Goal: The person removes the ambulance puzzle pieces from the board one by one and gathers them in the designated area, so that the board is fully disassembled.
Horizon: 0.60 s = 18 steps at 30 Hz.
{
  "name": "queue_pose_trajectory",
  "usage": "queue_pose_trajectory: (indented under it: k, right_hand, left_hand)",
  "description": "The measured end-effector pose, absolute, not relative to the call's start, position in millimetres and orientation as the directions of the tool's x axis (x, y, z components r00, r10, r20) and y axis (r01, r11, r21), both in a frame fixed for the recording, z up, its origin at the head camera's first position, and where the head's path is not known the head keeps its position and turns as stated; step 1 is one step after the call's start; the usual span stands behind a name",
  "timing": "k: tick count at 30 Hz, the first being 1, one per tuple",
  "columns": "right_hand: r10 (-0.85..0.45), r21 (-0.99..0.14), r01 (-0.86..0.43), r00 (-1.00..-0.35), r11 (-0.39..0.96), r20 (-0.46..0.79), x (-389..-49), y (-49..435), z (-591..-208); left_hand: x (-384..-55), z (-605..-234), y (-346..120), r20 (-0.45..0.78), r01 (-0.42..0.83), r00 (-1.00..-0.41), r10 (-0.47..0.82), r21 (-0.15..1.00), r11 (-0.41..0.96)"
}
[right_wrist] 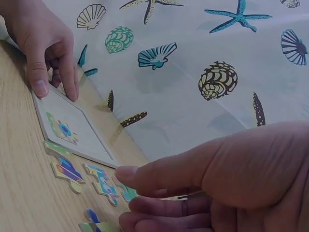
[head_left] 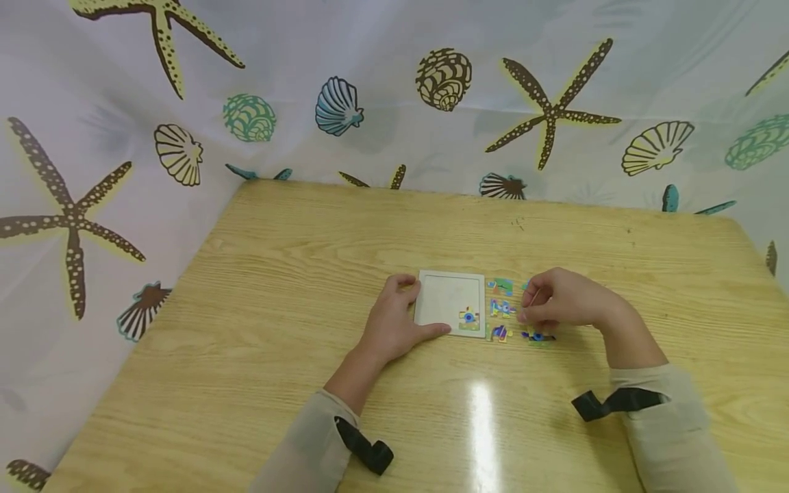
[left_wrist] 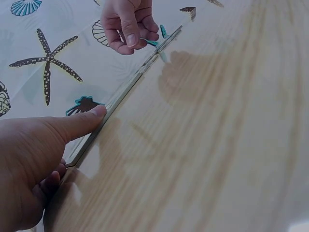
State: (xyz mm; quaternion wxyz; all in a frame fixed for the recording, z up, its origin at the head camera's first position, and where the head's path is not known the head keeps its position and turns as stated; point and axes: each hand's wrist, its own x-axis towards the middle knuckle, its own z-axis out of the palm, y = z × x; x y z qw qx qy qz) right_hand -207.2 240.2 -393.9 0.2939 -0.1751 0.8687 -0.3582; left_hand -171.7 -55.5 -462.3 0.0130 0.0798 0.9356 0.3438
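Note:
A square white puzzle tray (head_left: 444, 294) lies on the table, with one colourful jigsaw piece (head_left: 469, 318) in its lower right corner. My left hand (head_left: 391, 325) grips the tray's left side, thumb along the near rim and fingers at the left edge. Right of the tray lie several loose pieces, among them a green one (head_left: 503, 286) and a purple one (head_left: 499, 333). My right hand (head_left: 570, 301) hovers over the right-hand pieces, fingers bent. Its thumb (right_wrist: 130, 175) and fingertips stand apart in the right wrist view, with nothing visible held between them.
The wood-grain table (head_left: 296, 287) is bordered at the back and sides by a white curtain (head_left: 382, 55) printed with shells and starfish. Black straps (head_left: 622, 400) sit around both sleeves. A light reflection shines on the table's near part.

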Motion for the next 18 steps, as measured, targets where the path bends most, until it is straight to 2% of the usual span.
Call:
queue_pose_trajectory:
  k: [5,18]
  right_hand:
    - [-0.500,-0.746,-0.091,-0.794,0.660,-0.346,-205,230,-395]
    - [-0.529,-0.850,-0.029,-0.793,0.527,-0.301,-206,211,-409]
  left_hand:
    - [-172,-462,-55,0.016,0.127,-0.988,0.152,0.642,0.757]
    - [-172,-462,-55,0.008,0.117,-0.989,0.149,0.658,0.744]
